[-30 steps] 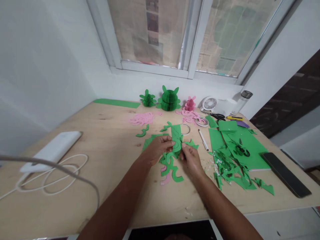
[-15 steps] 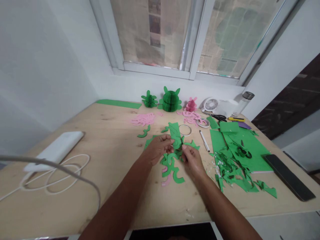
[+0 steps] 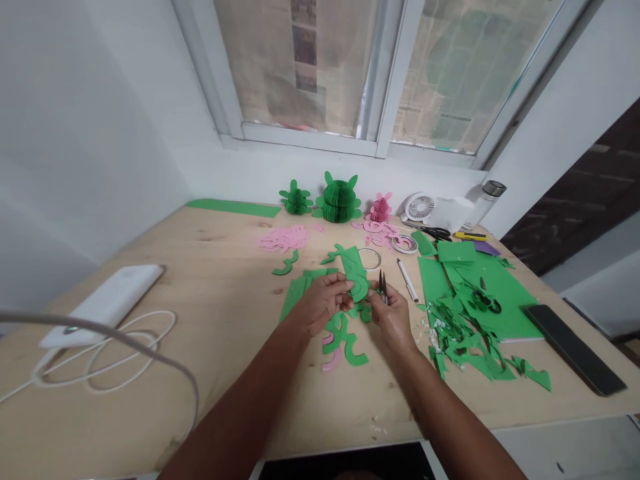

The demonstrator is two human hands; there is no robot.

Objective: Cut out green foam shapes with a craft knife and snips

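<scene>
My left hand [image 3: 327, 298] pinches a green paper piece [image 3: 356, 267] from its left side; curved outlines and a rounded cut edge show on it. In my right hand [image 3: 391, 312] are small scissors [image 3: 383, 283], their dark blades pointing up and away from me, clear of the paper. The right thumb and fingertip meet the paper's lower right edge. Below the hands lie curved green cutouts [image 3: 356, 353] and a pink cutout [image 3: 332, 361]. Green sheets [image 3: 295, 293] lie partly under my left hand.
Green scraps [image 3: 465, 340] and a black phone [image 3: 575, 350] lie at right, near a white pen [image 3: 407, 280]. Behind stand green paper figures [image 3: 338, 202] and a pink one [image 3: 381, 209], beside a small fan [image 3: 419, 208]. A power bank [image 3: 103, 307] with a looping cable lies left.
The scissors have come away from the paper and now point upward in my right hand. The green paper has turned slightly, and the right fingers now touch its edge.
</scene>
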